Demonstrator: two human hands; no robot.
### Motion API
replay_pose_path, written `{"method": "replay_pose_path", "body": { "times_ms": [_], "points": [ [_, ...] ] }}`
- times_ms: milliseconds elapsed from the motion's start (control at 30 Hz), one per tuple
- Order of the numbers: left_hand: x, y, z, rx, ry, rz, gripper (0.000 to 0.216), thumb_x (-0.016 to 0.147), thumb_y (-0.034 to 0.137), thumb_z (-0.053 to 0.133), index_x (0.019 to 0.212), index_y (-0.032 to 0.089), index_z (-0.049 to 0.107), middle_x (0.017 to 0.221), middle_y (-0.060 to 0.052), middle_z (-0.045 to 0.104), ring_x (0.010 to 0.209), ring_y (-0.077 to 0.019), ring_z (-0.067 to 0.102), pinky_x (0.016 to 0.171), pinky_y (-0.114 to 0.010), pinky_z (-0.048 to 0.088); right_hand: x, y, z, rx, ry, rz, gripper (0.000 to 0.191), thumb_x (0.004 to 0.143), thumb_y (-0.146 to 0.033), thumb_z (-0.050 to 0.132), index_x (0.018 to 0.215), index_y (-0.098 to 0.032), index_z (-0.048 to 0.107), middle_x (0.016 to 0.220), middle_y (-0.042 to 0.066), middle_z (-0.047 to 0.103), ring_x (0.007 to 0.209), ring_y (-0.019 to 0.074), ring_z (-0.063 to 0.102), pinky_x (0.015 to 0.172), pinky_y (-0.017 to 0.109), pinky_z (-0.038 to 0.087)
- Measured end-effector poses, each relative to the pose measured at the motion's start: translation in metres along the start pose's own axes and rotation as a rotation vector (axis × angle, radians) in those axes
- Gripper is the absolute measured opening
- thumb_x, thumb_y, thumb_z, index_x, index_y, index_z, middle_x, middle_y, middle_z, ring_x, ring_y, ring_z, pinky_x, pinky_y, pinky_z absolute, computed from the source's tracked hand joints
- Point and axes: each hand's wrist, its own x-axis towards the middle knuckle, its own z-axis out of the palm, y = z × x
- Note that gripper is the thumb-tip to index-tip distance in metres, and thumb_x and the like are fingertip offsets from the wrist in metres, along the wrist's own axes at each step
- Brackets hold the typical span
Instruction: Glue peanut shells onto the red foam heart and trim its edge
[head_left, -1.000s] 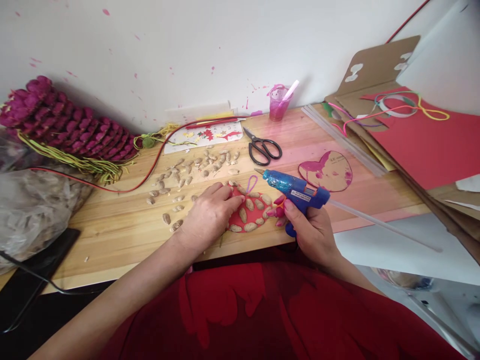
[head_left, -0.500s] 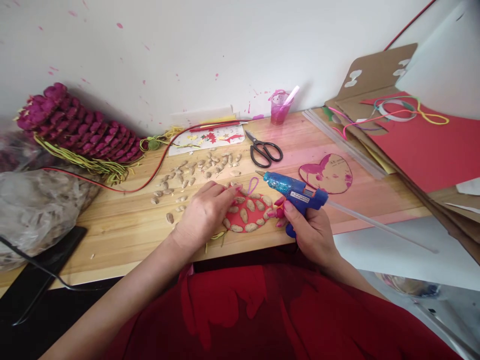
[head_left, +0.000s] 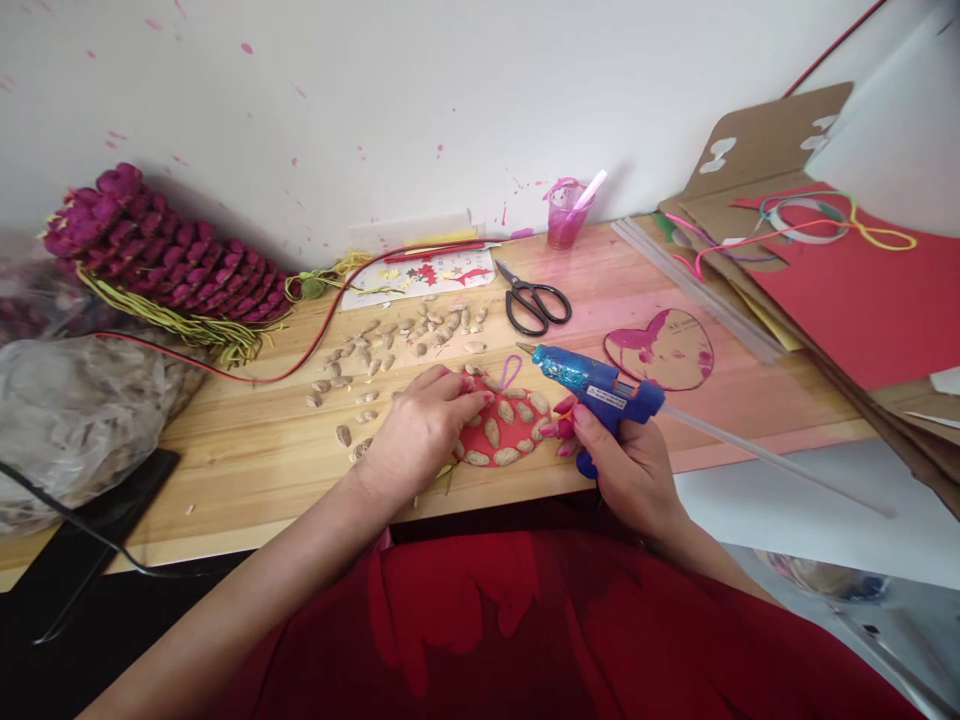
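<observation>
My right hand (head_left: 637, 470) is wrapped round the handle of a blue hot glue gun (head_left: 589, 385), with a long clear glue stick (head_left: 780, 460) jutting from its back. The nozzle points left, above the table. A red piece (head_left: 508, 435) lies flat at the table's front, with peanuts (head_left: 491, 433) on its face and a purple loop (head_left: 511, 371) at its top. Over its left side is my left hand (head_left: 424, 425), fingers bent and close together, fingertips down at the peanuts there. Whatever lies beneath those fingertips is hidden.
Loose peanuts (head_left: 364, 355) are scattered behind my left hand. Black-handled scissors (head_left: 534, 300), a pink-stained cup (head_left: 564, 215) and a heart-shaped cardboard (head_left: 664, 350) stand or lie further back. A red-black cord (head_left: 300, 355) crosses the left. Cardboard and red sheets (head_left: 862, 300) pile up right.
The whole view has shifted slightly. My left fingertips are a little further onto the red piece. The glue gun stays in my right hand, almost unmoved.
</observation>
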Motion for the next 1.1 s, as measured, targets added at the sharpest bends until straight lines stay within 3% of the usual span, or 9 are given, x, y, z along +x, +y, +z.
{"method": "replay_pose_path", "body": {
  "times_ms": [267,1100],
  "points": [
    [0.0036,0.003,-0.0045,0.082,-0.073,0.02,0.019,0.098,0.013,0.056,0.101,0.016,0.075,0.083,-0.007,0.064,0.081,-0.0212,0.056,0.072,-0.031,0.049,-0.0008,0.0022,0.0006,0.015,-0.016,0.001,0.035,0.094,-0.053,0.062,0.084,-0.021,0.066,0.074,0.003,0.07,0.06,0.0159,0.064,0.056,0.028,0.054],
    [0.0072,0.0041,-0.0054,0.098,-0.053,0.043,0.016,0.096,0.01,0.058,0.098,0.013,0.074,0.08,-0.006,0.063,0.075,-0.0202,0.055,0.068,-0.03,0.047,-0.0014,0.0049,-0.001,-0.041,-0.034,-0.046,0.032,0.097,-0.05,0.059,0.082,-0.021,0.061,0.071,0.0,0.06,0.064,0.016,0.061,0.061,0.029,0.05]
  ]
}}
